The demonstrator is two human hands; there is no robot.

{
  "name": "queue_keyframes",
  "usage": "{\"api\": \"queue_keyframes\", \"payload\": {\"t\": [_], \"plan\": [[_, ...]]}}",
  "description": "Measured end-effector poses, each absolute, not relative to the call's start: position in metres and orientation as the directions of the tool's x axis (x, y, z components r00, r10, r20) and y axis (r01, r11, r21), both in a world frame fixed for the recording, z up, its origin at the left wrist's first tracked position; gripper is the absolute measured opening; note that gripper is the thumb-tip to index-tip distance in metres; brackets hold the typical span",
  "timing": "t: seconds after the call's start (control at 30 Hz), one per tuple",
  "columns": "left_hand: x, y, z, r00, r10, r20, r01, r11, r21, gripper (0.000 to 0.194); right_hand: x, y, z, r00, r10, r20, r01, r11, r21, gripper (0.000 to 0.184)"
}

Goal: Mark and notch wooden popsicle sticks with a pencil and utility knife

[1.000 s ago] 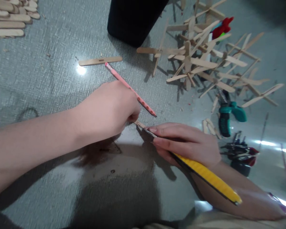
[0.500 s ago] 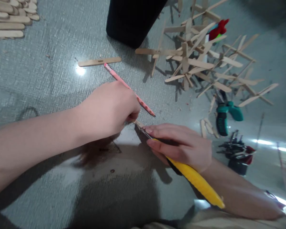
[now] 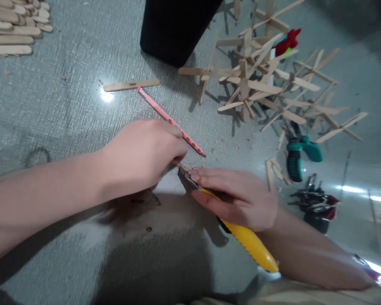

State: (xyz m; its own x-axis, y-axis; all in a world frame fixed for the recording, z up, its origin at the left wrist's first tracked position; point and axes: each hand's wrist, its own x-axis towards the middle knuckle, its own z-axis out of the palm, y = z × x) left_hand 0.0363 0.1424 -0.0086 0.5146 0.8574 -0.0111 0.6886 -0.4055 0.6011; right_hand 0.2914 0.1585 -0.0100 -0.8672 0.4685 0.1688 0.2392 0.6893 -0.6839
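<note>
My right hand (image 3: 238,197) is closed around a yellow utility knife (image 3: 252,245); its blade points up and to the left. The blade lies against a wooden craft stick (image 3: 184,167), of which only a short piece shows between my hands. My left hand (image 3: 149,154) is closed on the other end of that stick, its fingertips mostly hidden beneath it. Just beyond my left hand lies a pink pencil (image 3: 160,111) with an eraser end. Another craft stick (image 3: 120,86), with a small slot cut at its middle, rests beside the eraser.
A pile of craft sticks (image 3: 9,40) lies at the far left. A black container (image 3: 178,34) stands at the back. Several crossed-stick pieces (image 3: 246,84) cover the right, with green-handled pliers (image 3: 295,159) and a dark holder of tools (image 3: 317,207) nearer me.
The knife's handle end has swung left and slightly up, with my right hand shifting a little left. My left hand has dipped slightly and still holds the stick.
</note>
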Motion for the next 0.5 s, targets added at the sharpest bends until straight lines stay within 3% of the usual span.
{"api": "queue_keyframes", "payload": {"t": [0.2,0.5], "plan": [[0.039,0.142,-0.006,0.542,0.839,-0.057,0.718,-0.426,0.551,0.022,0.286,0.147,-0.010,-0.877,0.397,0.271,0.194,0.808,-0.556,0.043],[0.042,0.145,-0.005,0.527,0.845,-0.087,0.750,-0.415,0.515,0.024,0.280,0.145,-0.005,-0.849,0.485,0.210,0.274,0.744,-0.609,0.023]]}}
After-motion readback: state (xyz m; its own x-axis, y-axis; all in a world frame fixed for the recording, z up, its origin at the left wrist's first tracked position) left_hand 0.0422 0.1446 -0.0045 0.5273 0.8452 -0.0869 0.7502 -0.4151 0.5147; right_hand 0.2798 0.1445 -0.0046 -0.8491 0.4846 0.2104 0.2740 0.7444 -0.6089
